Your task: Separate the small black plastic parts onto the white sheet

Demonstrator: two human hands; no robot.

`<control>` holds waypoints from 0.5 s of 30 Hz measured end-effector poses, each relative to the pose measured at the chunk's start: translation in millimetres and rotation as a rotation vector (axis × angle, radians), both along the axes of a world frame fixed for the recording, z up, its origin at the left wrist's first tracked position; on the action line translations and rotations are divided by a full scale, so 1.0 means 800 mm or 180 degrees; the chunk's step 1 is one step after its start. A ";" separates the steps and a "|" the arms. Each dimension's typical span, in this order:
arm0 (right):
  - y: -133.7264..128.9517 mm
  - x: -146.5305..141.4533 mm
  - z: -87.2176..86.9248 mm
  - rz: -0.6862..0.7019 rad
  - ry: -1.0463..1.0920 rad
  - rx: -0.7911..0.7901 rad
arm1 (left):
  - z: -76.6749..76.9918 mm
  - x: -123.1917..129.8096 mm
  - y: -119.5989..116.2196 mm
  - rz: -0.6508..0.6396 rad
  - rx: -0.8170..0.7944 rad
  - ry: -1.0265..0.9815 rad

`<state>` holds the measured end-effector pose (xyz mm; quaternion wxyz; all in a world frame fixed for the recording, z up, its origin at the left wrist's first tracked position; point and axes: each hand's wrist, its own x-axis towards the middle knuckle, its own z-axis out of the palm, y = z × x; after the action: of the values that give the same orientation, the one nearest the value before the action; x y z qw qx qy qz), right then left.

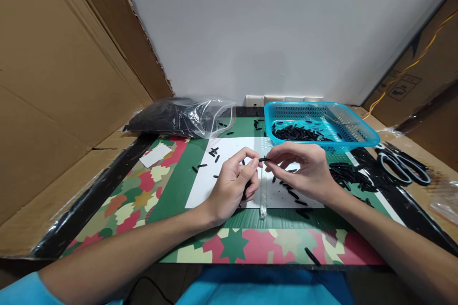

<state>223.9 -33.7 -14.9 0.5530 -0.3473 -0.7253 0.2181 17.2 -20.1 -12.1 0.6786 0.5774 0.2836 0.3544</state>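
In the head view, a small black stick-like piece (264, 159) is held level between my two hands. My left hand (234, 182) pinches its left end between thumb and forefinger. The other fingers of that hand are curled, and something black shows under them, too hidden to name. Thumb and fingertips of my right hand (304, 167) close on the piece's right end. Below the hands lies a white sheet (200, 190) with loose black pieces scattered on it. A narrow whitish strip (263, 200) runs toward me between my hands.
Behind my right hand stands a blue plastic basket (358, 140) with many black pieces inside. A pile of black pieces (352, 176) and scissors (402, 167) lie to the right. A clear bag of black material (171, 116) is at back left, beside tall cardboard (64, 81).
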 end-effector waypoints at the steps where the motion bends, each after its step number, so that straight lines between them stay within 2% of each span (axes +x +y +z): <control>1: 0.000 0.000 0.000 0.0009 0.0029 -0.0029 | 0.000 0.000 0.000 0.0013 0.0007 0.0001; 8: 0.000 -0.002 0.002 0.0028 0.0257 -0.0250 | -0.004 0.000 0.001 0.0062 0.0049 0.0023; 15: 0.001 -0.001 0.004 0.0016 0.0339 -0.0255 | -0.007 -0.002 0.002 0.0090 0.0138 0.0020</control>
<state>222.7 -32.8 -12.0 0.5759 -0.3552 -0.6864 0.2665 15.8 -18.5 -18.1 0.6600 0.5891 0.2861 0.3682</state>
